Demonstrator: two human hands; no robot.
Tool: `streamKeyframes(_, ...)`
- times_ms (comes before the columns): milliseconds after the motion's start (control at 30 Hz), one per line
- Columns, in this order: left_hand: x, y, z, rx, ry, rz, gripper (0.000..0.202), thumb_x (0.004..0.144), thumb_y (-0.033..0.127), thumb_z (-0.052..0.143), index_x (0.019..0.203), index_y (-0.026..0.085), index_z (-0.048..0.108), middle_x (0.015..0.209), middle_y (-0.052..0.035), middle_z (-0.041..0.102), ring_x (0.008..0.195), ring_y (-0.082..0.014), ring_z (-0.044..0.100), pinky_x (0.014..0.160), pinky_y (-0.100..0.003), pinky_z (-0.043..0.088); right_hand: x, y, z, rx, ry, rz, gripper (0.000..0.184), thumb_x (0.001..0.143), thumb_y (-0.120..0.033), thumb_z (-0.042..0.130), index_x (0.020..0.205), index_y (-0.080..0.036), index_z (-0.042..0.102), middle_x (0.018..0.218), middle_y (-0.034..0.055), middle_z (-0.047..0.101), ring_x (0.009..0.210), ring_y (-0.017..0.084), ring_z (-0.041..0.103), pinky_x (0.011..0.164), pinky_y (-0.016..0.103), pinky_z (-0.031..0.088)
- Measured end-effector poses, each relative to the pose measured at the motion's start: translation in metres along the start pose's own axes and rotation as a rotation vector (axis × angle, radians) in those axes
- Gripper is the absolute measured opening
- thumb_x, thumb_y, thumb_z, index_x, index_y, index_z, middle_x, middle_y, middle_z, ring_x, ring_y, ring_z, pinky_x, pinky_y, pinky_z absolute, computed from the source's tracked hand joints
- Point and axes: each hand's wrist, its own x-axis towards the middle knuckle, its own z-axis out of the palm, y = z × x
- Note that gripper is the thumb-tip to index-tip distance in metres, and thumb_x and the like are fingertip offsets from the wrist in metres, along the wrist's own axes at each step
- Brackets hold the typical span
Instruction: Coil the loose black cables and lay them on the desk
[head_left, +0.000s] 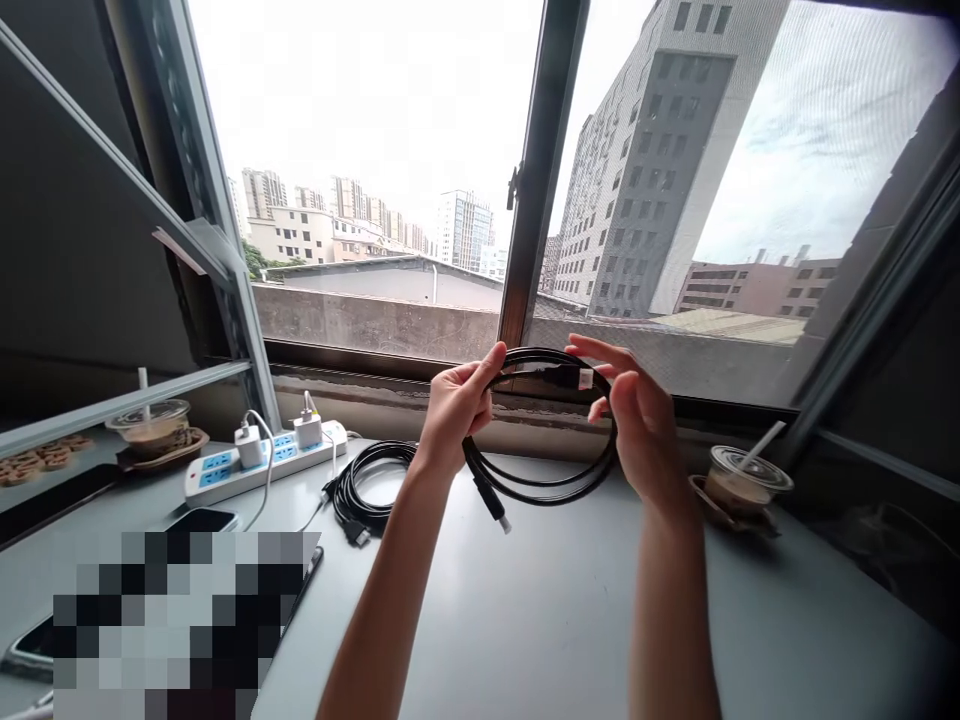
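A black cable (551,497) is looped into a loose coil and held up above the desk. My left hand (459,408) is closed on the coil's left side, thumb on top. One plug (492,503) hangs below the coil with its light tip pointing down. The other plug (564,376), pale at its end, lies across the upper part of the loop. At the coil's right side is my right hand (639,425), its fingers spread and curved around the loop; it may touch the cable there. A second coiled black cable (349,500) rests on the desk behind my left forearm.
A white power strip (225,480) with two chargers stands along the back left. Drink cups sit at the left (154,430) and right (742,478). A phone (202,522) lies beside a blurred-out area (180,620) at front left. Behind the desk (517,610) is a window.
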Motion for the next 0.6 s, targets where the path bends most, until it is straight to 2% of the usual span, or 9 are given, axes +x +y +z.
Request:
streamKeyframes(100,0.0,-0.001,0.001,-0.041,-0.056,-0.04,0.044,0.076,0.046,0.064,0.055,0.015,0.042,0.038,0.0101,0.021,0.031,-0.0004,0.016,0.034,-0.017,0.006,-0.001,-0.001,0.001,-0.136,-0.033,-0.163,0.037,0.079,-0.048,0.061,0.109,-0.026,0.061,0.115,0.0054,0.055,0.087,0.016,0.056,0.052,0.021,0.046)
streamKeyframes(167,-0.001,-0.001,0.004,-0.059,-0.09,-0.048,0.042,0.078,0.045,0.063,0.057,0.015,0.042,0.038,0.0102,0.02,0.031,-0.0005,0.016,0.034,-0.017,0.005,-0.002,-0.004,0.001,-0.179,0.032,-0.186,0.026,0.078,-0.037,0.065,0.099,-0.024,0.062,0.111,0.0051,0.057,0.091,0.017,0.057,0.047,0.019,0.043)
streamKeyframes(233,-0.002,-0.003,0.008,-0.08,-0.103,-0.05,0.04,0.078,0.045,0.062,0.059,0.014,0.045,0.038,0.0107,0.018,0.03,-0.0007,0.014,0.033,-0.017,0.005,-0.002,-0.005,-0.001,-0.209,0.083,-0.178,0.016,0.08,-0.032,0.063,0.093,-0.023,0.063,0.107,0.0043,0.059,0.091,0.017,0.057,0.044,0.019,0.038)
streamKeyframes(400,-0.003,-0.013,0.019,-0.108,-0.163,-0.075,0.038,0.08,0.048,0.058,0.068,0.013,0.054,0.04,0.011,0.016,0.031,-0.0013,0.014,0.032,-0.017,0.006,0.001,0.012,-0.009,-0.338,0.17,-0.132,0.017,0.082,-0.036,0.06,0.095,-0.026,0.064,0.095,0.0023,0.06,0.067,0.012,0.055,0.043,0.021,0.035)
streamKeyframes(500,0.0,-0.021,0.023,-0.096,-0.187,-0.091,0.039,0.081,0.05,0.056,0.073,0.012,0.055,0.041,0.0109,0.018,0.031,-0.0015,0.019,0.033,-0.015,0.011,0.006,0.035,-0.011,-0.273,0.256,-0.022,0.026,0.083,-0.043,0.057,0.1,-0.025,0.063,0.091,0.0025,0.06,0.051,0.008,0.049,0.041,0.021,0.034)
streamKeyframes(600,0.005,-0.029,0.025,-0.064,-0.17,-0.117,0.036,0.081,0.048,0.057,0.075,0.013,0.052,0.043,0.0104,0.024,0.034,-0.0026,0.03,0.035,-0.014,0.022,0.011,0.057,-0.011,-0.197,0.267,0.038,0.03,0.081,-0.044,0.058,0.1,-0.022,0.064,0.09,0.0033,0.061,0.049,0.008,0.048,0.045,0.022,0.038)
